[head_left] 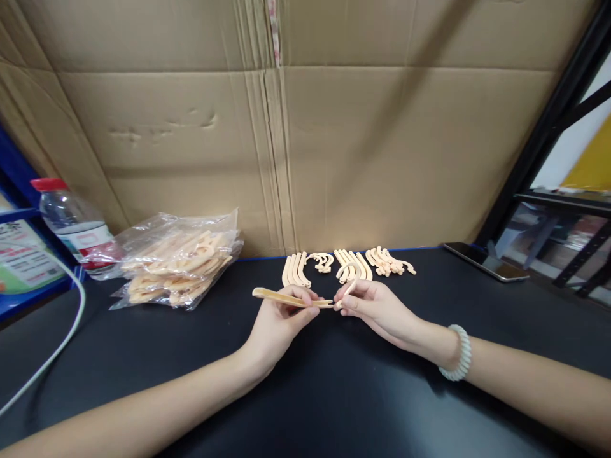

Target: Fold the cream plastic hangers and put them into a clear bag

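A small assembly workshop: beige plastic pieces [351,264] sorted on a black bench [334,394], with cardboard backing [382,159] and steel racking [548,127].

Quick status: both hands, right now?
Left hand: closed, pinching a long beige strip.
Right hand: closed, pinching a small curved beige piece at the strip's end.

Even, bright overhead light. Broad diagonal shadow on cardboard wall [429,102]. Soft arm shadows on desk [334,407]. Glare on plastic bag [176,248]. Left hand [279,321], right hand [377,308], beige strip [286,298], curved piece [350,289] sharp at desk centre; frame edges bowed.
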A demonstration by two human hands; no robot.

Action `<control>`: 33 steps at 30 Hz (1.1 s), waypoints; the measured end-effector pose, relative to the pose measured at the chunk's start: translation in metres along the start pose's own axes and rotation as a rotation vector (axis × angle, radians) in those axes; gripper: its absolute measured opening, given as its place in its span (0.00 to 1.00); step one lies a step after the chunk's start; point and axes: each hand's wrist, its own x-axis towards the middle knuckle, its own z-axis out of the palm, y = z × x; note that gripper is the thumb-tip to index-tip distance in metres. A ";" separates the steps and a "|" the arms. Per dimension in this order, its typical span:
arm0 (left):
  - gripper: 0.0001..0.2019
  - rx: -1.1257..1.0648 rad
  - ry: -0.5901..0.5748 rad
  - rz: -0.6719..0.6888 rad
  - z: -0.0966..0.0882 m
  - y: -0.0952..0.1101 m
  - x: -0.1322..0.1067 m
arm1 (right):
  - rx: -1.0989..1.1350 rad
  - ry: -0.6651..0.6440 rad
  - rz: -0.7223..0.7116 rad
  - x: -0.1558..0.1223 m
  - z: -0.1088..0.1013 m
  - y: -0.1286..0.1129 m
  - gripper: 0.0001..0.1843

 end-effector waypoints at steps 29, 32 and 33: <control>0.07 0.213 -0.121 0.153 0.007 0.004 -0.009 | -0.149 -0.154 0.141 -0.005 0.004 -0.011 0.16; 0.07 0.200 -0.141 0.143 0.007 0.005 -0.010 | -0.121 -0.214 0.153 -0.004 0.000 -0.012 0.16; 0.07 0.204 -0.147 0.140 0.007 0.005 -0.010 | -0.113 -0.228 0.155 -0.004 -0.001 -0.012 0.16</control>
